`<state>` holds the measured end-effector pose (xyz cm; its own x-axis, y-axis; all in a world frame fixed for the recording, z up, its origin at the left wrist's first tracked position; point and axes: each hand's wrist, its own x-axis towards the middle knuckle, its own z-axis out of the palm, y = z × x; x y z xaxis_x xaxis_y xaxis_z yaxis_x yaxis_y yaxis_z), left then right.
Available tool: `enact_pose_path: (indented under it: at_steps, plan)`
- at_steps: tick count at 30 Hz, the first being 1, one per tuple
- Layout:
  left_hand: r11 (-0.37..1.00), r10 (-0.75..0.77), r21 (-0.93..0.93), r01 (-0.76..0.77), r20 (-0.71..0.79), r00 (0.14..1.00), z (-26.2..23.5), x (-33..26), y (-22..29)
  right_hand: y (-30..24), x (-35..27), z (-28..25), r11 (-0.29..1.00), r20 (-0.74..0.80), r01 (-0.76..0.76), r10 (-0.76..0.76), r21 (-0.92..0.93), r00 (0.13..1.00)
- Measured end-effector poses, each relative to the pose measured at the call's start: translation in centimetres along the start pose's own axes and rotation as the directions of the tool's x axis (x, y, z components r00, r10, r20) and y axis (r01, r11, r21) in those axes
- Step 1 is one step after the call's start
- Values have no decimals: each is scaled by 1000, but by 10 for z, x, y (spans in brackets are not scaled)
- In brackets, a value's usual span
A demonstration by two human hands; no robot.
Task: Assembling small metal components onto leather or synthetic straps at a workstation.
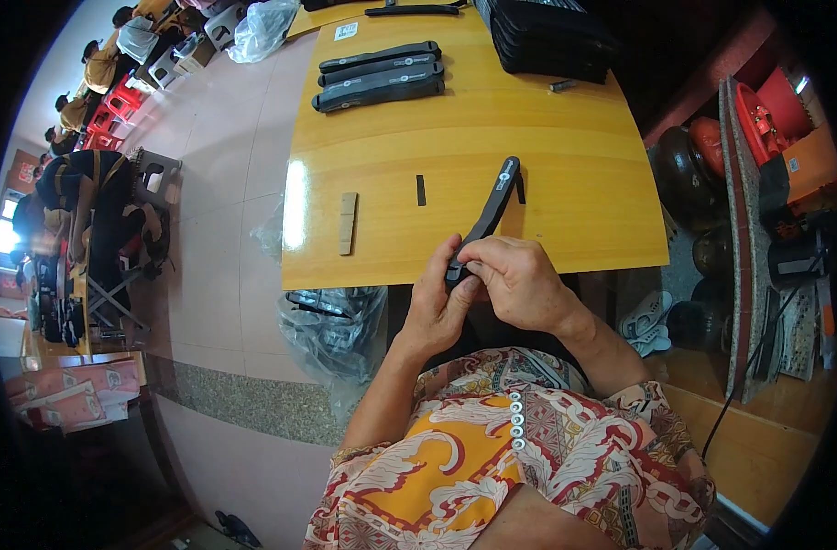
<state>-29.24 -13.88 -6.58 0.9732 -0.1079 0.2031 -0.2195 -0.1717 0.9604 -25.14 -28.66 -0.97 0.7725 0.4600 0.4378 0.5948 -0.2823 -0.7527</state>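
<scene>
Over the table's near edge, both my hands work at the near end of a black strap point(496, 203) with pale printing. Its far end reaches up over the wooden table, and a thin dark strip or shadow shows beside it. My left hand point(434, 307) grips the strap's near end between thumb and fingers. My right hand point(521, 282) pinches the same end from the other side; the fingertips hide what exactly they press. To the left on the table lie a short black strip point(420, 190) and a narrow tan strip point(348, 223), perhaps cardboard.
Several black straps point(382, 77) lie side by side at the table's point(583, 174) far left. A black stack point(547, 41) stands at the far right, near a small dark object point(561, 86). Clear plastic bags point(331, 330) hang below the near left edge. Other people sit far left.
</scene>
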Motion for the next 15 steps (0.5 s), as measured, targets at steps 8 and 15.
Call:
enact_pose_path:
  at_steps: [8, 15]
  plan:
    - [755, -255, -628, 191, -12, 967, 14, -6, -9, 6, 0, 4, 996, 55, 8, -3, -90, 998]
    - [656, -304, -730, 190, -25, 952, 20, -1, -5, 2, 5, 10, 900, 45, 157, -152, -408, 987]
